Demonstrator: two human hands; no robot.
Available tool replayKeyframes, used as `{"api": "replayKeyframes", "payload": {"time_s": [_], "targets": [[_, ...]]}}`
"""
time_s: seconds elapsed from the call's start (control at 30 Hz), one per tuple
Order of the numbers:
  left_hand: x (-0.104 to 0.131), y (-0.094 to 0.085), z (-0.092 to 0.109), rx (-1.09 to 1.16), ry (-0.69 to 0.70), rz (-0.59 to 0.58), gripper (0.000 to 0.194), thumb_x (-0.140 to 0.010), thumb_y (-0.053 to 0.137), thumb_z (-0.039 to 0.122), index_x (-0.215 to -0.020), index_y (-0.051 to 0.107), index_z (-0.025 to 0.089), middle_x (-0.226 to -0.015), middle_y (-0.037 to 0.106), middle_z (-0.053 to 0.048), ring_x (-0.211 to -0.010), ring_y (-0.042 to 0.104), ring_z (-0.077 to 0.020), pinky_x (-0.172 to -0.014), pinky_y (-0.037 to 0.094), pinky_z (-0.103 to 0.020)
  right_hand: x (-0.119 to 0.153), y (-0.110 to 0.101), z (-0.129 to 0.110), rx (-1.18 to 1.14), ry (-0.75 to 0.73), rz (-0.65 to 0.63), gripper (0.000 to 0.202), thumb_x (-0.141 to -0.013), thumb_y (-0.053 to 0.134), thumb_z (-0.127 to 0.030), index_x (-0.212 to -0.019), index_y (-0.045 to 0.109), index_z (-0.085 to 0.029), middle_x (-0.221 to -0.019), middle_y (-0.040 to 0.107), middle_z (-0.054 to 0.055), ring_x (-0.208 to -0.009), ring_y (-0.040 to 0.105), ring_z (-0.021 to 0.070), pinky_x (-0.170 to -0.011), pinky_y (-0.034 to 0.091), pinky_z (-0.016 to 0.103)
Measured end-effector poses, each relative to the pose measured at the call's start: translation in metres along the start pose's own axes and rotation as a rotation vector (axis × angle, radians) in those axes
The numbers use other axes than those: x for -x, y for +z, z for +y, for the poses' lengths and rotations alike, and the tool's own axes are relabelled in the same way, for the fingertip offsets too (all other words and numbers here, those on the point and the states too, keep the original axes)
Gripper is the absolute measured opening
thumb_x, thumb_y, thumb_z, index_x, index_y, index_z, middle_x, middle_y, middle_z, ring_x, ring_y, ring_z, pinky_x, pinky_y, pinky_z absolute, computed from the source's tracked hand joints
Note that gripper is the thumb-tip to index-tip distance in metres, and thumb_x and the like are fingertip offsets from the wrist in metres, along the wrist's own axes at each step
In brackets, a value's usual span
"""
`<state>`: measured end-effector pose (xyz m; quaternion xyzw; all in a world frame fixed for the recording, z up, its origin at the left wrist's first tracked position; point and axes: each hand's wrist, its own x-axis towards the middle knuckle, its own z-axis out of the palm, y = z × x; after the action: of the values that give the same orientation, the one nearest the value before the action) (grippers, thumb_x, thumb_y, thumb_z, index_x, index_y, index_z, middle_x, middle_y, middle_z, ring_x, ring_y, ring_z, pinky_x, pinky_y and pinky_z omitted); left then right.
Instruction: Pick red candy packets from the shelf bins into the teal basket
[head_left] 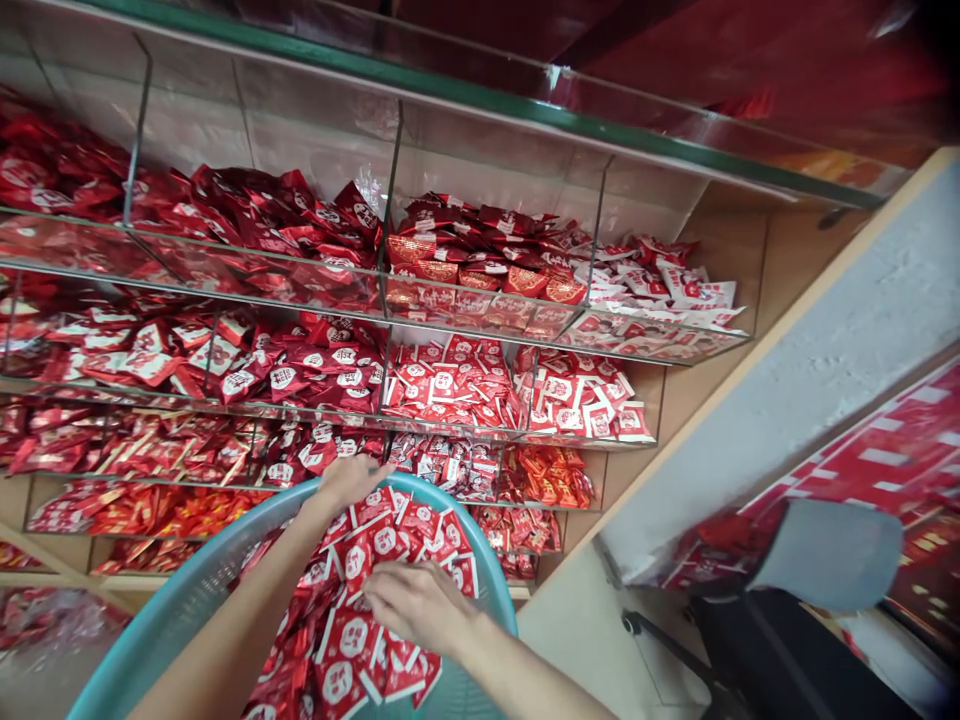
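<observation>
The packets [356, 635] lie in a loose heap inside the basin [180, 600], red with white print; the heap covers much of the interior, and teal wall shows bare at left and right. The right hand [416, 600] is placed over the heap, fingers curled downward at the packets; whether it pinches one cannot be told. The left hand [354, 482] lies at the basin's far rim, fingers extended along it; whether they clamp the rim cannot be told.

Status: the basin appears well stocked, so most of its contents probably remain to be handled; no packet is visible clear of the heap in either hand; the clear bins [679, 345] beyond already hold packets in several tiers, one group with similar red-and-white print; the count completed cannot be determined.

Surroundings: the bins stand in a wooden rack [731, 245]; a pale wall [825, 340] adjoins it at right; a chair [829, 550] stands below.
</observation>
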<state>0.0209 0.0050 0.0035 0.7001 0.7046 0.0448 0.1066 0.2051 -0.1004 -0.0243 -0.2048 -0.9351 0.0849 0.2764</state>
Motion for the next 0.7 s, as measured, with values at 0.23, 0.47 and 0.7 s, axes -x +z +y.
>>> {"api": "replayKeyframes", "payload": {"time_s": [0.23, 0.47, 0.7], "targets": [[0.001, 0.0, -0.001, 0.017, -0.009, -0.008, 0.064, -0.076, 0.024, 0.067, -0.08, 0.068, 0.02, -0.086, 0.07, -0.011, -0.088, 0.063, -0.0288, -0.077, 0.042, -0.036, 0.002, 0.009, 0.003, -0.13, 0.087, -0.056, 0.016, -0.079, 0.047, -0.02, -0.09, 0.058, -0.019, -0.076, 0.063, -0.001, -0.06, 0.055, 0.0089, -0.057, 0.044, 0.016], [0.002, -0.001, -0.003, 0.005, -0.02, -0.017, 0.066, -0.077, 0.022, 0.067, -0.08, 0.068, 0.02, -0.085, 0.07, -0.012, -0.087, 0.063, -0.0285, -0.075, 0.043, -0.036, 0.003, 0.012, 0.01, -0.139, 0.093, -0.116, 0.016, -0.085, 0.043, -0.021, -0.092, 0.057, -0.022, -0.078, 0.064, -0.002, -0.064, 0.056, 0.0086, -0.062, 0.041, 0.016], [0.0, 0.0, -0.002, 0.007, -0.036, -0.008, 0.066, -0.076, 0.023, 0.068, -0.082, 0.068, 0.021, -0.091, 0.07, -0.012, -0.092, 0.062, -0.0294, -0.078, 0.043, -0.036, 0.004, 0.016, 0.018, -0.021, 0.035, -0.183, 0.016, -0.087, 0.04, -0.023, -0.095, 0.054, -0.023, -0.081, 0.062, 0.0, -0.074, 0.056, 0.0112, -0.069, 0.042, 0.019]]}}
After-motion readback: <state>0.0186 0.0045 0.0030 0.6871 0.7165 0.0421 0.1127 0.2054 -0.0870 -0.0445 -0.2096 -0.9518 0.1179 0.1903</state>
